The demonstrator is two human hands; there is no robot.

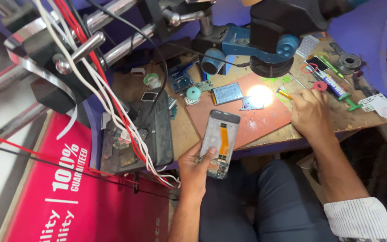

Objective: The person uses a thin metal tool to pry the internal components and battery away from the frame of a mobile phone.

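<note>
- Left hand (195, 168): grip pinching the lower end of an opened phone frame (219, 142), thumb pressed on its face; the frame's bottom end is partly covered by the fingers.
- Opened phone frame: held over the near edge of the counter (182, 130), long side pointing away from the person, an orange flex strip running down its middle.
- Right hand (309, 114): resting on the counter beside the red mat (251, 118), fingers pressed together around a thin yellow-tipped tool (285, 93); most of the tool is hidden in the hand.
- Red mat: carries a small screened module (227, 93) and a small metal part (251, 104); a bright light spot washes out detail near them.
- Microscope (265, 40): blue and black, above the mat; its top is cut off by the picture edge.
- Glue tube (335, 87): lies to the right of the hand, amid small parts too cluttered to tell apart.
- Red and white cables (108, 89): cross the upper left, covering part of a dark tray (157, 134).
</note>
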